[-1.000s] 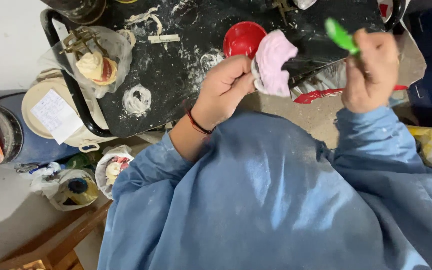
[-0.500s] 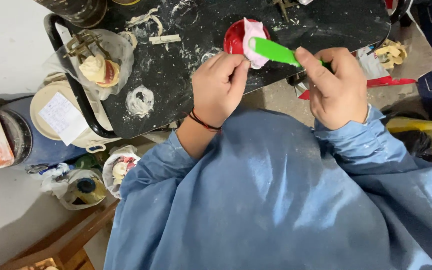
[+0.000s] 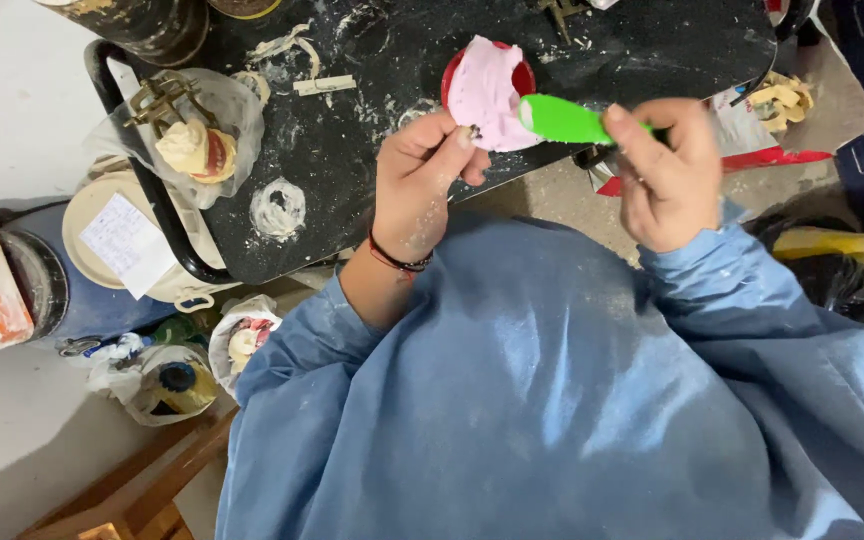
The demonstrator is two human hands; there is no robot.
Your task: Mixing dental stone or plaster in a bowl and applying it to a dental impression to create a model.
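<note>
Lump of pink paste on a red round bowl (image 3: 487, 92) is pinched in left hand (image 3: 417, 185) above the black bench; green flat plastic spatula (image 3: 564, 120) is gripped in right hand (image 3: 667, 175). Blade is best kept flat and bowl steadied.

Bare stretches of the black, plaster-flecked bench (image 3: 372, 150) lie between the left hand (image 3: 417, 185) and the clear plastic bag holding a cream dental cast (image 3: 192, 150), with only a flat white plaster ring (image 3: 278, 208) there. Ahead, the red round bowl (image 3: 522, 75) and pink putty lump (image 3: 482, 95) block the way, and the green flat spatula (image 3: 562, 120) in the right hand (image 3: 667, 180) bars the gap between the hands.
</note>
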